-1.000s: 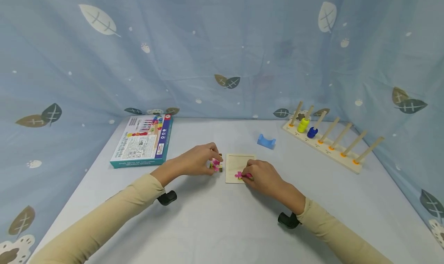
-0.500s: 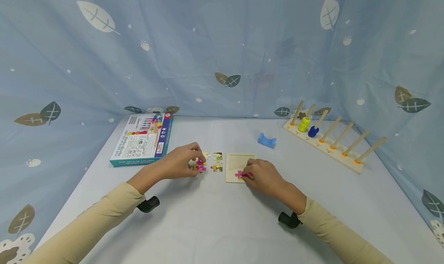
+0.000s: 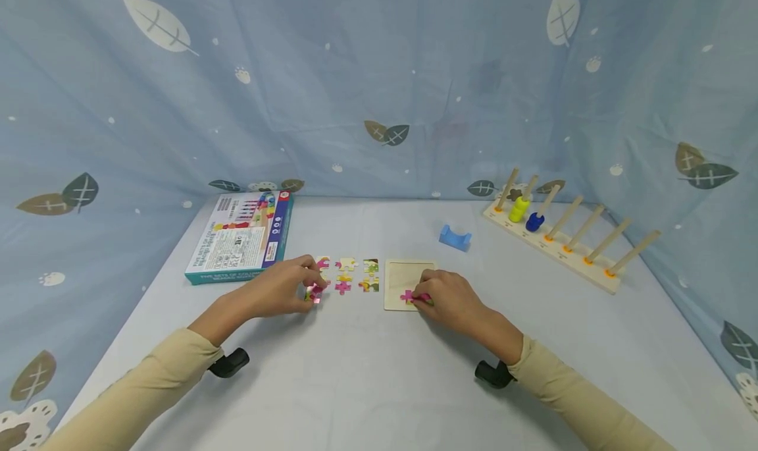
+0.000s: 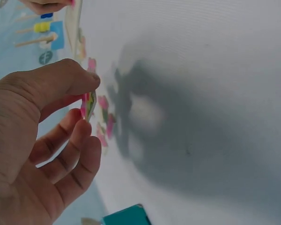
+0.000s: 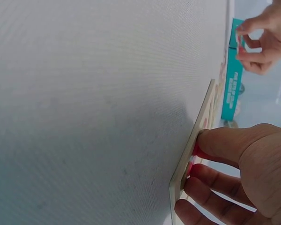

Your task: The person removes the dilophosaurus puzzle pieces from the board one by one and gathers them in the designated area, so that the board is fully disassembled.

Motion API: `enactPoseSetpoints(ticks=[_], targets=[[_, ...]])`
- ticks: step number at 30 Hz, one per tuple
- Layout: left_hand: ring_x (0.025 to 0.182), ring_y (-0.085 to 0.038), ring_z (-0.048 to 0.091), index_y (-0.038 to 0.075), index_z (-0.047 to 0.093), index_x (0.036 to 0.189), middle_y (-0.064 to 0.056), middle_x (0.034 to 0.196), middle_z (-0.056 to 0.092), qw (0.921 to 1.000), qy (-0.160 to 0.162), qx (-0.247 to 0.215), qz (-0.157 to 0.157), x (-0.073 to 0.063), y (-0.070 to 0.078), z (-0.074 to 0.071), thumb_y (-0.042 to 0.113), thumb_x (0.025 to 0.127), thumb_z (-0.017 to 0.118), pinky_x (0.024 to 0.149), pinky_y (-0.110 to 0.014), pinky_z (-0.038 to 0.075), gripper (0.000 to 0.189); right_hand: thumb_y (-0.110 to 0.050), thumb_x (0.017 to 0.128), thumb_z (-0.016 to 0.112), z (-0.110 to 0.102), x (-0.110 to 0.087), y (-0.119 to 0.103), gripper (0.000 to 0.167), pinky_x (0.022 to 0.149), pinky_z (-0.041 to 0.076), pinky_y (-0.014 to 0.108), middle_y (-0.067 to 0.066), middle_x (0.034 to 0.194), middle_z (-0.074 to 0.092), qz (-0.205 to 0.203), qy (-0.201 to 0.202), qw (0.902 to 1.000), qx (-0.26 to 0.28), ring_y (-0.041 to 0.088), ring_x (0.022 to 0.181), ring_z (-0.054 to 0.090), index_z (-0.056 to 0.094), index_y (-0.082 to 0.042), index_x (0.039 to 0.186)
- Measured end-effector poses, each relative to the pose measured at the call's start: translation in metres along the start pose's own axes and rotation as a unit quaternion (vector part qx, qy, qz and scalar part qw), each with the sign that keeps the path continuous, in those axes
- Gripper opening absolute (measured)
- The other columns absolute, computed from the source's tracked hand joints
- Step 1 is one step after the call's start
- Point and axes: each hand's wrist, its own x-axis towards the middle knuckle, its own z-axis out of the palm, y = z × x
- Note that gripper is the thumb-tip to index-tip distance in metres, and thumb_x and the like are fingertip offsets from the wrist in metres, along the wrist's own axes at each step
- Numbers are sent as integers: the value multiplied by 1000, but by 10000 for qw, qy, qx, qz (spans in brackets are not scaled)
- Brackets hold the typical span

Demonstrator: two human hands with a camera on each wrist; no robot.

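In the head view, my left hand is left of the loose jigsaw pieces. It pinches a pink and green jigsaw piece between thumb and fingers; the left wrist view shows this jigsaw piece edge-on above the cloth. Beside that hand lie several more pieces, among them a pink one and a green-and-yellow one. My right hand is at the shallow wooden puzzle tray, its thumb and index finger around a pink jigsaw piece at the tray's near side. Fingers partly hide this piece.
A teal-edged toy box lies at the left back. Behind the tray sits a blue curved block. A wooden peg board with yellow beads and blue beads stands at the right back, before the patterned cloth wall.
My left hand has moved left from beside the tray, and puzzle pieces now lie spread out where it was. It now pinches a piece at the left end. The right hand has stayed on the tray.
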Motion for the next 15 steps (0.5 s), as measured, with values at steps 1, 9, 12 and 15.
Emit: enactPoseSetpoints(ticks=[1, 9, 12, 15], targets=[[94, -13, 60, 16, 77, 110, 8, 109, 58, 10000, -36, 19, -20, 0, -1, 1, 17, 79, 83, 81, -31, 53, 32, -14, 78, 87, 0, 0, 0, 12, 59, 43, 24, -5, 79, 59, 6, 7, 10000, -8, 9, 66, 52, 80, -12, 87], [88, -12, 57, 18, 77, 108, 9, 105, 58, 9999, -118, 79, 56, -1, -8, 12, 17, 76, 86, 78, -30, 51, 33, -14, 77, 87, 1, 0, 0, 12, 59, 44, 24, -4, 79, 60, 30, 7, 10000, 85, 8, 66, 52, 80, -12, 87], [87, -11, 56, 17, 76, 108, 8, 105, 59, 9998, -157, 58, 73, 0, -9, 15, 17, 76, 86, 78, -31, 51, 34, -15, 77, 87, 2, 0, 1, 12, 59, 44, 24, -5, 79, 60, 28, 41, 10000, 50, 9, 67, 52, 80, -13, 87], [88, -11, 57, 17, 75, 108, 7, 106, 61, 9998, -199, 3, 35, 0, -8, 15, 17, 76, 85, 79, -31, 51, 34, -14, 77, 87, 2, 0, 2, 12, 59, 45, 25, -5, 79, 60, 26, 79, 10000, 16, 9, 67, 52, 80, -14, 87]])
